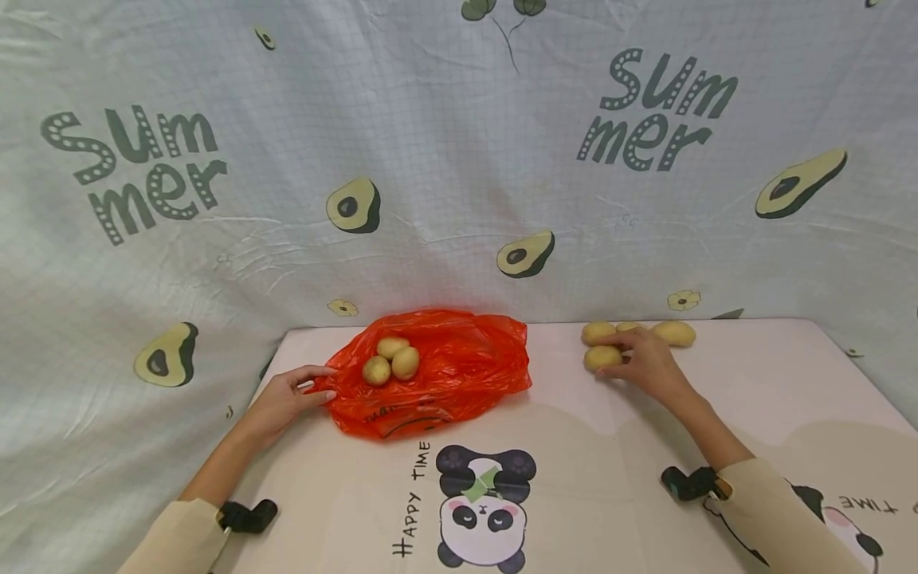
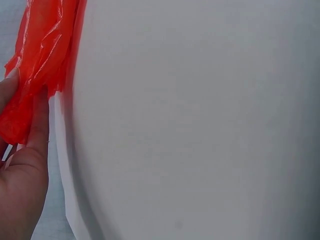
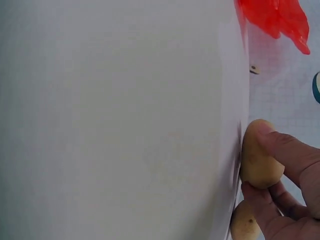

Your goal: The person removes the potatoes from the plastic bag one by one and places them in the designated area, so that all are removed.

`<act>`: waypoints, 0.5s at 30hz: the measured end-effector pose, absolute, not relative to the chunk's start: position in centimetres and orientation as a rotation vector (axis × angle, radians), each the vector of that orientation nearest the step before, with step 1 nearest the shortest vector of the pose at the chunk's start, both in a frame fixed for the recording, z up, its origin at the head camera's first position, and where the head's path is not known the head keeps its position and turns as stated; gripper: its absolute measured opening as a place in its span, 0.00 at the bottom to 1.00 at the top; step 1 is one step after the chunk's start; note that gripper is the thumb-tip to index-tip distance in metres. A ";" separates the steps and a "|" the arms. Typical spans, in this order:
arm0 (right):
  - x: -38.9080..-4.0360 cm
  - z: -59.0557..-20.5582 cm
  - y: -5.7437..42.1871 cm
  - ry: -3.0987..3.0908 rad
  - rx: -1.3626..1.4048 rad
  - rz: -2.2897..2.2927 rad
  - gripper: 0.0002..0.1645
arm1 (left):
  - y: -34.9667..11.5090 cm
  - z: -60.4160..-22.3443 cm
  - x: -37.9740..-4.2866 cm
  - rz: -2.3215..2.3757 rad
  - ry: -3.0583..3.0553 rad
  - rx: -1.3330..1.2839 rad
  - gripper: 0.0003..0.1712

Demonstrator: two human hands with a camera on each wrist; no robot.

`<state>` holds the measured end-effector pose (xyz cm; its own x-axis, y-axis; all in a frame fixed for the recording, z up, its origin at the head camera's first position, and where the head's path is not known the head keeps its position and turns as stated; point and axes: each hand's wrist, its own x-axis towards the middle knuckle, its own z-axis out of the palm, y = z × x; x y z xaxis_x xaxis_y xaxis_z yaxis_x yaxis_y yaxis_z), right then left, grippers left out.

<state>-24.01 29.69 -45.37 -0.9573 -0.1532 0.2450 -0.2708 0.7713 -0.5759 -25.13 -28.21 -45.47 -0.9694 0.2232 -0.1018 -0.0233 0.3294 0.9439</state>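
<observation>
A red plastic bag (image 1: 473, 359) lies on its side on the table, and three potatoes (image 1: 405, 363) show at its left part. My left hand (image 1: 281, 402) holds the left edge of the bag; in the left wrist view the crumpled red plastic (image 2: 42, 55) passes between thumb and fingers. At the back right, my right hand (image 1: 649, 367) grips a potato (image 1: 601, 359) between thumb and fingertips, seen closely as a yellow-brown potato (image 3: 260, 157) in the right wrist view. Several more potatoes (image 1: 674, 333) lie behind and beside that hand, one partly hidden by it.
A pale tablecloth (image 1: 574, 494) with a printed panda (image 1: 482, 510) covers the table. Behind the table's back edge hangs a light curtain (image 1: 445, 143) with avocado prints. Each wrist carries a small black camera, such as the right one (image 1: 692, 483).
</observation>
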 end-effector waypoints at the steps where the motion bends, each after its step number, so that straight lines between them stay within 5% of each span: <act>1: -24.0 -45.4 29.7 -2.792 0.339 0.946 0.31 | -28.2 -45.4 -25.1 1.692 2.383 0.181 0.29; 15: -23.8 -44.9 30.5 -2.839 0.405 1.035 0.30 | -28.2 -45.5 -25.0 1.695 2.383 0.167 0.28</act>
<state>-23.83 30.49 -44.91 -0.9605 -0.2153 0.1763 -0.2783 0.7347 -0.6187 -25.04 -28.23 -45.49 -0.9711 0.2136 -0.1062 -0.0302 0.3314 0.9430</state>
